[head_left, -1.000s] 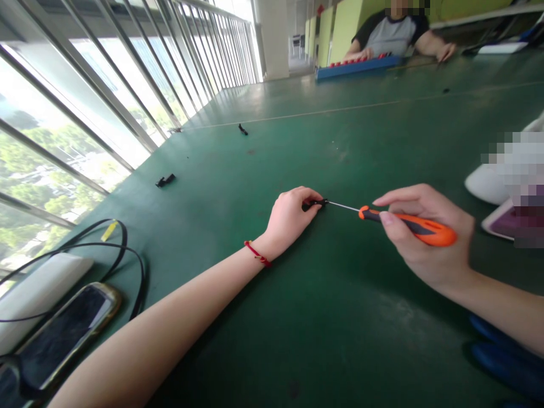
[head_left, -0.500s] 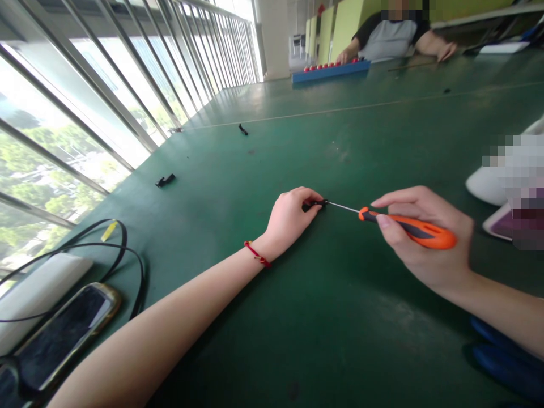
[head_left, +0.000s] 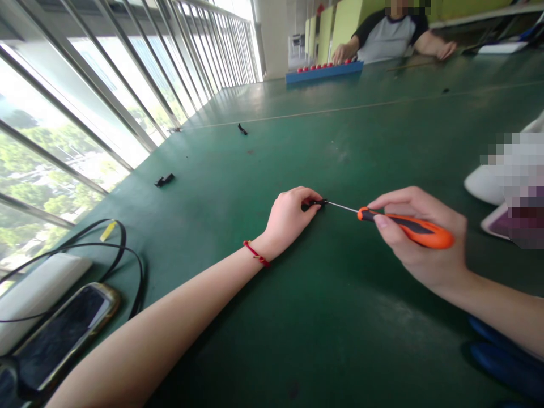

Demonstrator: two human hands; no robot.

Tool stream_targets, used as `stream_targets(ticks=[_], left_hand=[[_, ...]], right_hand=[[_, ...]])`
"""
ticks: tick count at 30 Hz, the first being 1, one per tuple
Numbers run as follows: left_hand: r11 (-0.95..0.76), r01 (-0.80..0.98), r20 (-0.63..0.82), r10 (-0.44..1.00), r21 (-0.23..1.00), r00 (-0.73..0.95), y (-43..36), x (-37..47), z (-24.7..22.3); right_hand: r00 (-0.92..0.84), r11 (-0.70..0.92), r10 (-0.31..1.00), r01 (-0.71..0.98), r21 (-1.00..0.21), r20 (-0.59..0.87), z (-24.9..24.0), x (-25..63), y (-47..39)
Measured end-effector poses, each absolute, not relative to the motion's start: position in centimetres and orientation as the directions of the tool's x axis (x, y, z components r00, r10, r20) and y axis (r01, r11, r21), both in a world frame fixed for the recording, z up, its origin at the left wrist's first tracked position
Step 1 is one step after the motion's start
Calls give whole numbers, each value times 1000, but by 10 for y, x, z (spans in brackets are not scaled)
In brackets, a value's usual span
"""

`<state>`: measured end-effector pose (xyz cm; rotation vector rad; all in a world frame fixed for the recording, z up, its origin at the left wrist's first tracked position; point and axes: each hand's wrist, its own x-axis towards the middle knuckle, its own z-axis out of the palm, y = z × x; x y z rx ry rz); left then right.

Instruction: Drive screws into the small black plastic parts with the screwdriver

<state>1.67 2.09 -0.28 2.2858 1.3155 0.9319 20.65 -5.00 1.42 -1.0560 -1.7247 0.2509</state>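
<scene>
Low over the green table (head_left: 238, 209), my left hand (head_left: 291, 214) pinches a small black part (head_left: 317, 203) between thumb and fingertips. Most of that part is covered by the fingers, so its kind is unclear. My right hand (head_left: 429, 243) is closed around the orange and dark grey handle of a screwdriver (head_left: 419, 229). The thin metal shaft points left, and its tip meets the right end of the black part. A red cord bracelet (head_left: 256, 254) circles my left wrist.
Small black pieces (head_left: 164, 180) lie to the left. A phone (head_left: 63, 334), a white box (head_left: 46, 289) and black cables (head_left: 142, 277) occupy the near left. Across the table, a person (head_left: 389, 37) touches a blue rack (head_left: 325, 72) with red pieces. A railing (head_left: 140, 68) borders the left.
The far person's hand and the blue rack have shifted slightly left. My right hand and the screwdriver handle have moved a touch left; my left hand stays nearly still.
</scene>
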Motion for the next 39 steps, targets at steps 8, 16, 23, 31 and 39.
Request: stream_targets(ticks=[8, 16, 23, 31, 39], left_hand=[[-514, 640, 374, 857, 572, 355, 21, 17, -3], [-519, 635, 379, 854, 572, 356, 21, 17, -3], [-505, 642, 366, 862, 577, 350, 21, 17, -3], [-521, 630, 381, 853, 576, 356, 21, 17, -3], [-512, 632, 372, 858, 581, 354, 21, 17, -3]], right_hand=[[38, 699, 617, 433, -569, 786, 9, 206, -44], [-1, 640, 706, 427, -638, 708, 10, 208, -44], [-87, 600, 729, 558, -572, 679, 14, 206, -51], [29, 728, 630, 325, -603, 776, 7, 207, -41], [-73, 597, 742, 524, -608, 666, 11, 207, -49]])
